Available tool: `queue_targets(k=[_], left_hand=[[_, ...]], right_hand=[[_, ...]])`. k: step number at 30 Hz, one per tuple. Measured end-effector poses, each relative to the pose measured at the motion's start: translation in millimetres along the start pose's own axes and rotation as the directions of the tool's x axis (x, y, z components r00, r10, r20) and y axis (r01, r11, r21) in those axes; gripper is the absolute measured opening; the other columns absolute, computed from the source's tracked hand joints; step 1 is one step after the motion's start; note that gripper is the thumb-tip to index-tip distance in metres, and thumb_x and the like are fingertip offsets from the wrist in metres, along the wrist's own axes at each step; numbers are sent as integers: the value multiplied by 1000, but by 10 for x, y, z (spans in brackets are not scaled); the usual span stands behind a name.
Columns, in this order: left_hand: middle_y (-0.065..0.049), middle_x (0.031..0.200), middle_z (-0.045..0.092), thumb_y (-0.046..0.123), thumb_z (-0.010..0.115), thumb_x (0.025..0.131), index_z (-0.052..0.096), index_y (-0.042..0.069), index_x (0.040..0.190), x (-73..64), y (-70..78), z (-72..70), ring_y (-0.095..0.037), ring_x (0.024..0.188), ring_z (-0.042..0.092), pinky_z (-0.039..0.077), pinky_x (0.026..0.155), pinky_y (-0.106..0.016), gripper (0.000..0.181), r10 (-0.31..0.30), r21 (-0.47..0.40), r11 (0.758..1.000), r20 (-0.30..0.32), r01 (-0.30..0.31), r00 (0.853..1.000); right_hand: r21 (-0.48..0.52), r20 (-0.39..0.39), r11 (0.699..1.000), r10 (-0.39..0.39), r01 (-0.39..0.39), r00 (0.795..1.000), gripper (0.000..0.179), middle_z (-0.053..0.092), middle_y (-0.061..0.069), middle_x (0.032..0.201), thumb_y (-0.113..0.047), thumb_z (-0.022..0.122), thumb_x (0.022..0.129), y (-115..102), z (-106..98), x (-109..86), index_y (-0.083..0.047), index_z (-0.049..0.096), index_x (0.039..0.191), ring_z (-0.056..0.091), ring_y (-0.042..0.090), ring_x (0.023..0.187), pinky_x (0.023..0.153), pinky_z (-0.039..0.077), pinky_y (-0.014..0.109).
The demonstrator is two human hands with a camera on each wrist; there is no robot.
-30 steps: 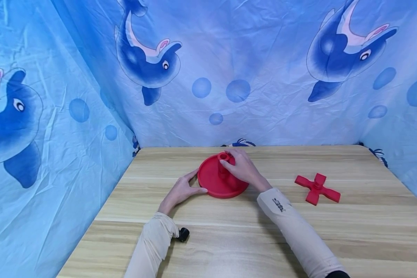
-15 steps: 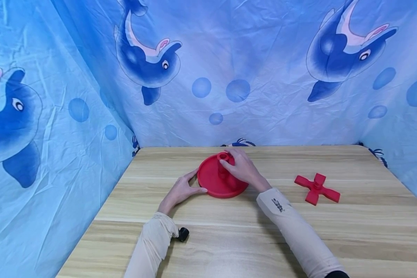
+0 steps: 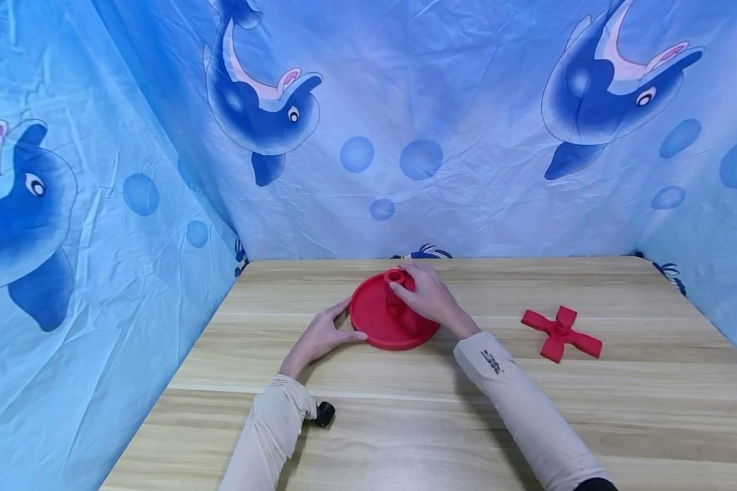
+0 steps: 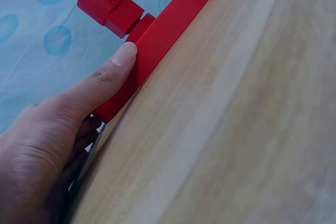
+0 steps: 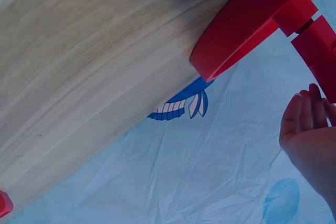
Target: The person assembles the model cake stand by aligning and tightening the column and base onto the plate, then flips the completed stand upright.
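Note:
A shallow round red tray (image 3: 371,320) lies on the wooden table. My left hand (image 3: 319,341) holds it at the left side, thumb on the near rim and fingers round the far left edge. Over the tray's middle stands a hollow red post (image 3: 395,275), with an open hole at the top. My right hand (image 3: 428,296) grips this post near its upper end. In the left wrist view the post (image 4: 111,10) shows a stepped shape, with a narrower neck above a raised boss on the tray (image 4: 163,40).
A red four-armed cross piece (image 3: 561,333) with a short central peg lies right of the tray on the wooden table (image 3: 405,423). Blue dolphin-print cloth (image 3: 467,204) hangs behind and beside the table. A small black camera (image 3: 325,414) sits by the left sleeve.

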State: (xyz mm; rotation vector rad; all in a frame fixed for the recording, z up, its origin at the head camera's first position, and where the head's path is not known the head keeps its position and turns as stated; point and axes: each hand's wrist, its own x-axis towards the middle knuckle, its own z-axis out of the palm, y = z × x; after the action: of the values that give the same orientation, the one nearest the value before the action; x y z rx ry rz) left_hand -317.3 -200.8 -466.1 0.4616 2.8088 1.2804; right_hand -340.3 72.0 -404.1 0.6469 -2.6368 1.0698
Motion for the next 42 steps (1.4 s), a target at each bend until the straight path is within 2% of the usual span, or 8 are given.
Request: queue_targets(k=[4,12,18,25,32,38,42], left_hand=[[-9,159,45,47,90,79,41,16,160,-1,7,-1,-31,147,37,34,118,-51,100,5,-9,1000,-1,-5,1000],[-9,159,45,47,90,79,41,17,160,3,11,5,-30,147,38,34,118,-50,100,-1,-3,1000,-2,1,1000],[-9,159,44,47,90,79,41,17,161,2,5,6,-30,147,38,34,118,-51,100,-1,-5,1000,-3,1,1000],[-9,159,45,48,90,79,41,16,160,-1,8,7,-31,147,38,34,118,-51,100,10,-2,1000,-4,-10,1000],[-9,159,45,47,90,79,41,17,160,-2,7,4,-30,147,38,34,118,-51,100,-3,1,1000,-7,3,1000],[-10,159,45,48,90,79,42,17,160,-1,17,1,-30,147,38,34,118,-51,99,1,-2,1000,-2,-1,1000],[-9,159,45,48,90,79,41,17,160,2,14,1,-30,147,38,33,119,-51,99,4,-3,1000,1,-4,1000]], right_hand=[[16,6,1000,-1,1,1000,56,53,19,148,-26,70,100,1,5,2,-3,55,149,44,37,138,97,55,54],[8,-29,1000,-6,6,1000,56,54,19,145,-28,73,99,-3,28,-17,-2,57,146,46,37,135,95,56,53],[25,-12,1000,-15,15,1000,53,53,18,147,-23,70,100,9,29,-19,-2,56,147,45,36,136,98,55,53],[24,-19,1000,9,-8,1000,59,54,18,143,-28,76,97,7,35,-24,-2,56,146,47,36,133,96,56,52],[34,6,999,-12,12,1000,55,55,18,145,-23,70,100,5,21,-33,-2,54,149,46,37,135,98,54,53],[48,-3,999,6,-6,1000,58,55,17,144,-27,75,98,-5,21,-21,-3,56,146,48,36,133,97,55,52],[47,-6,999,10,-9,1000,56,54,16,145,-28,73,99,-7,22,-30,-4,56,147,47,36,134,98,54,53]])
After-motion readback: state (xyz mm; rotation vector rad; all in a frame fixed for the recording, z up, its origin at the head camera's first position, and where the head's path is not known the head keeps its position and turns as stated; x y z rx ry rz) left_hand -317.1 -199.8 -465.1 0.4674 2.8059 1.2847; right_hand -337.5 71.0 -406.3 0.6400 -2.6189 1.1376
